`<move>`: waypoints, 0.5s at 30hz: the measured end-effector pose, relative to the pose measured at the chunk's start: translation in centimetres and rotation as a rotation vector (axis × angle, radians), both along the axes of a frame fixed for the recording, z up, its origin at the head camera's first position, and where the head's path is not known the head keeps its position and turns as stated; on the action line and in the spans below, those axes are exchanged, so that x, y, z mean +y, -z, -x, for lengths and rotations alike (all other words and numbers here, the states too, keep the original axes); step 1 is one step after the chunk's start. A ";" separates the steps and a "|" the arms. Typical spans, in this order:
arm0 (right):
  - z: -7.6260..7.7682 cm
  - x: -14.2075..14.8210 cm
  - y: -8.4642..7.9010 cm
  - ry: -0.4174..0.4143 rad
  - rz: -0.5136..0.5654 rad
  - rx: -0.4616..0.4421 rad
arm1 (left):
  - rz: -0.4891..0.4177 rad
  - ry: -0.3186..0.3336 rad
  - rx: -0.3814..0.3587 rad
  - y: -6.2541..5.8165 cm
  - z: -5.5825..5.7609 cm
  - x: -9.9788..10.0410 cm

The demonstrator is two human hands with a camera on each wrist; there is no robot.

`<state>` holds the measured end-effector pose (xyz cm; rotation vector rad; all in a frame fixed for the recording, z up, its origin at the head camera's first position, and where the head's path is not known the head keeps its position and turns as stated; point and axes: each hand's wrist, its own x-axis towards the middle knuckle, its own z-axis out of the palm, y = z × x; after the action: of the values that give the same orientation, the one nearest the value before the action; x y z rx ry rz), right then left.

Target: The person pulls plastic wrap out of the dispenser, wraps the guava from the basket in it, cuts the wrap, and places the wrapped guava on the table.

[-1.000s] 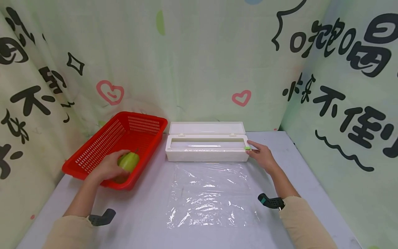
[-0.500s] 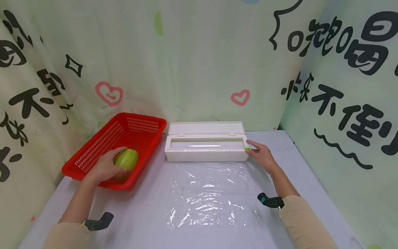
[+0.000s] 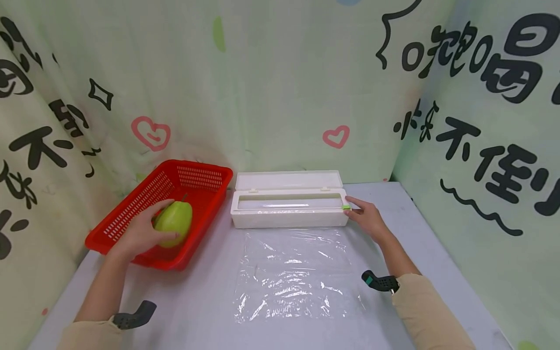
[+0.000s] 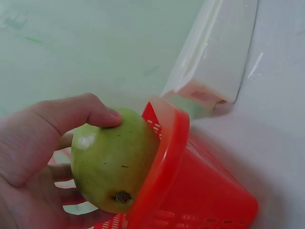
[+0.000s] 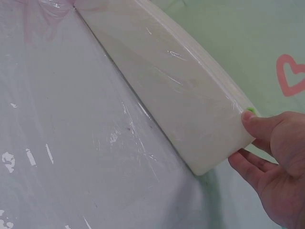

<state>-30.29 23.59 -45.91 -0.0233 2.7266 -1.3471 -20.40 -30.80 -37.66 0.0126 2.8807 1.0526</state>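
Note:
A green pear (image 3: 176, 222), stem upward, is gripped between the thumb and fingers of my left hand (image 3: 142, 231) over the near part of the red basket (image 3: 199, 243). In the left wrist view the pear (image 4: 114, 160) shows its dark blossom end, right beside the basket's rim (image 4: 167, 157). My right hand (image 3: 369, 218) holds the right end of a white cling film dispenser (image 3: 288, 220), its thumb at the small green slider (image 3: 346, 207). From the dispenser a sheet of clear cling film (image 3: 293, 277) stretches toward me, flat over the table.
The dispenser's lid (image 3: 288, 180) stands raised at the back. A white table (image 3: 197, 311) lies beneath everything, with a printed curtain (image 3: 271, 97) behind it and at both sides. The basket stands left of the dispenser.
My left hand has lifted the pear up from inside the basket and drawn it slightly left, so more of the fruit shows. The right hand has stayed at the dispenser's end.

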 end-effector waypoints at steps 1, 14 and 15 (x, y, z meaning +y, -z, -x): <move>0.0 0.0 0.0 -0.001 0.001 0.000 | -0.007 0.000 0.001 -0.1 -0.1 0.1; -0.2 -0.1 -0.3 0.002 0.010 -0.002 | -0.041 0.033 0.055 -1.2 -0.5 1.4; -0.2 -0.2 -0.3 0.000 0.009 0.000 | -0.043 0.036 0.060 -1.2 -0.5 1.5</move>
<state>-30.06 23.43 -45.60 -0.0244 2.7203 -1.3597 -19.87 -29.27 -36.42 0.0994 2.8990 1.1260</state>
